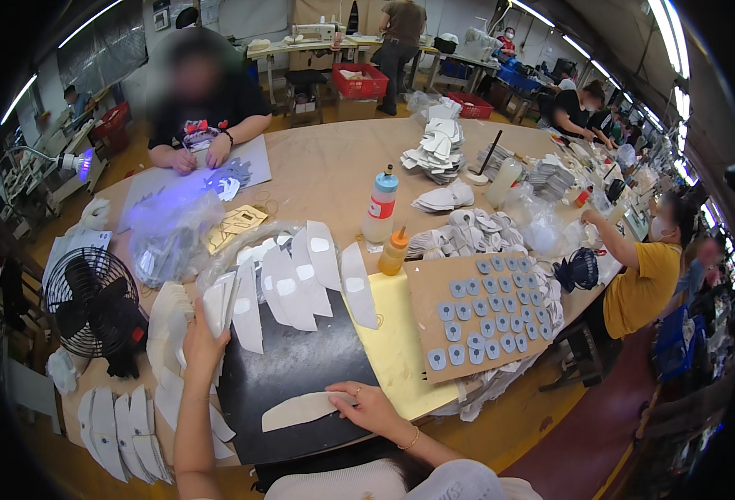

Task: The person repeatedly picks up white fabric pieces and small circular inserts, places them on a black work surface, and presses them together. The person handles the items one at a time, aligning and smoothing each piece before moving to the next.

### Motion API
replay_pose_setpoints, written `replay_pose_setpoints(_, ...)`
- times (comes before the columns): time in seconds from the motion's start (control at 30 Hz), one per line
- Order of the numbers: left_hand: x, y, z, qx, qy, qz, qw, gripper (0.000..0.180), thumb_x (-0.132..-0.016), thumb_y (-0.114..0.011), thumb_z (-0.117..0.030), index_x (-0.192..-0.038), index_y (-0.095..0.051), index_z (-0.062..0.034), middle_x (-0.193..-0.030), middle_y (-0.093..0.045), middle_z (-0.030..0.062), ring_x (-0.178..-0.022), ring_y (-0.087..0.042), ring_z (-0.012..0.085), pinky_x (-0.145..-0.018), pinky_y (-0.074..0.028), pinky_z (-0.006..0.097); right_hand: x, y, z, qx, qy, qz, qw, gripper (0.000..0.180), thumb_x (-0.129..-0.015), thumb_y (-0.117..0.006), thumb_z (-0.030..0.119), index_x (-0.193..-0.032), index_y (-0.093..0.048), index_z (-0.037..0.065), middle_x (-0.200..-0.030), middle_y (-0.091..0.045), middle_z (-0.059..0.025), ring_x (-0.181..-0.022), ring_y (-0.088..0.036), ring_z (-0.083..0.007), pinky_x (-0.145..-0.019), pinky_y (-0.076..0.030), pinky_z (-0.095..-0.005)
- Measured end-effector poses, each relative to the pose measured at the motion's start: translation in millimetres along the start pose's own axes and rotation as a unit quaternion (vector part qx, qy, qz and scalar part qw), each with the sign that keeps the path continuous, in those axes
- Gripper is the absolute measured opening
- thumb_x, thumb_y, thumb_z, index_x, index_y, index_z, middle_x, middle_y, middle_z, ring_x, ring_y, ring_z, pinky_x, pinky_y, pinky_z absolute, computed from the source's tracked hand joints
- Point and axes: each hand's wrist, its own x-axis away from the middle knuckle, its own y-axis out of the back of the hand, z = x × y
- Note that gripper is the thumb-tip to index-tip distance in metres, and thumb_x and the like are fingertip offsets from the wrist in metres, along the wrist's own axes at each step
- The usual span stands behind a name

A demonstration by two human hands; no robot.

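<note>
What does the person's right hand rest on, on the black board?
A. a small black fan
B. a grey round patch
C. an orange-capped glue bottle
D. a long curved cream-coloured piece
D: the right hand lies flat on the long curved cream-coloured piece at the near end of the black board.

Long cream cut piece (301, 410), flat on black board (292, 375)

Under the right hand (371, 406) lies a matt cream cloth-like piece (301, 410) on a smooth, faintly glossy black board (288, 375).
</note>
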Motion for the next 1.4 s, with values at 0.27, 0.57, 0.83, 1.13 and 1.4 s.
replay_pose_setpoints(0.27, 14.1, 10.5, -14.9, 0.015, -0.003, -0.042, 0.999, 0.102, -0.074, -0.082, -0.028, -0.154, -0.022, -0.0081, -0.121, -0.056, 0.0302, -0.108, -0.058, 0.0446, -0.091, -0.048, 0.048, 2.3, 6.1, -13.9, -0.105, -0.065, -0.004, 0.992, 0.020, -0.095, -0.066, 0.016, -0.109, -0.062, 0.002, -0.100, -0.070, -0.0133, -0.074, -0.071, -0.0192, -0.065, -0.057, -0.0287)
replay_pose_setpoints(0.57, 51.1, 53.4, -7.7, 0.070, -0.033, -0.132, 0.988, 0.099, -0.076, -0.081, -0.023, -0.154, -0.023, -0.0086, -0.130, -0.051, 0.0271, -0.116, -0.051, 0.0444, -0.098, -0.041, 0.046, 0.8, 75.3, 7.5, -0.569, 0.060, -0.123, 0.811, 0.031, -0.093, -0.064, 0.008, -0.119, -0.047, 0.011, -0.105, -0.067, -0.0182, -0.088, -0.071, -0.0339, -0.063, -0.063, -0.0397)
replay_pose_setpoints(0.83, 76.8, 72.6, 6.5, 0.108, -0.006, -0.150, 0.983, 0.092, -0.078, -0.078, -0.017, -0.153, -0.027, -0.0085, -0.128, -0.051, 0.0277, -0.117, -0.050, 0.0442, -0.100, -0.040, 0.046, -1.7, 104.7, 48.0, -0.746, 0.049, -0.162, 0.644, 0.018, -0.103, -0.050, 0.025, -0.104, -0.062, 0.010, -0.088, -0.071, -0.0079, -0.067, -0.069, -0.0106, -0.056, -0.059, -0.0263)
replay_pose_setpoints(1.13, 90.6, 87.1, 32.6, 0.113, 0.049, -0.158, 0.980, 0.086, -0.082, -0.075, -0.016, -0.154, -0.028, -0.0089, -0.138, -0.046, 0.0272, -0.125, -0.047, 0.0429, -0.106, -0.036, 0.044, -3.9, 97.3, 47.1, -0.676, 0.113, -0.192, 0.702, 0.029, -0.105, -0.043, 0.023, -0.115, -0.060, 0.002, -0.094, -0.070, -0.0113, -0.068, -0.068, -0.0099, -0.055, -0.058, -0.0223)
replay_pose_setpoints(1.4, 113.2, 110.8, 40.2, 0.150, 0.128, -0.126, 0.972, 0.077, -0.085, -0.073, -0.015, -0.151, -0.034, -0.0082, -0.145, -0.044, 0.0236, -0.128, -0.046, 0.0376, -0.107, -0.037, 0.043, -127.7, 270.2, 100.1, -0.370, 0.196, -0.335, 0.844, 0.021, -0.094, -0.057, 0.008, -0.109, -0.053, -0.005, -0.101, -0.067, -0.0168, -0.082, -0.069, -0.0200, -0.066, -0.059, -0.0268)
